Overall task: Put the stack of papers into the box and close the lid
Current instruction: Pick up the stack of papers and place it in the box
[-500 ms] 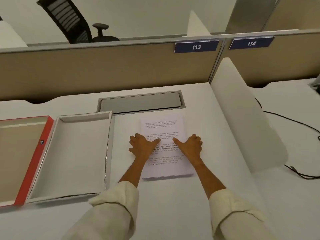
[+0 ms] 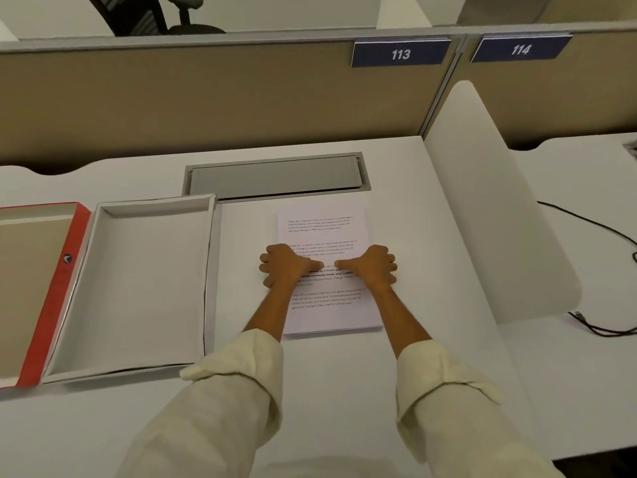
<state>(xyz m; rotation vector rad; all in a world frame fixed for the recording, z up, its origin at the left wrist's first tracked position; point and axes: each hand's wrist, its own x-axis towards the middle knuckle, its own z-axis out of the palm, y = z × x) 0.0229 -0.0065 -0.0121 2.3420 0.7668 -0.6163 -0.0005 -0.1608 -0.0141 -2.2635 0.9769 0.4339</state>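
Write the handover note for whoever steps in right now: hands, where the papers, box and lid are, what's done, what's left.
Left hand: gripping the left edge of the stack of papers, thumb on top, fingers curled at the side.
Right hand: mirrored on the stack's right edge.
Whether the stack is off the desk cannot be told.
Box: open and empty, left of the stack.
Lid: red-edged, lying inside-up, to the left of the box and against it.
Done: stack grasped at both sides.
Left: carry the stack left into the box, then fit the lid on.
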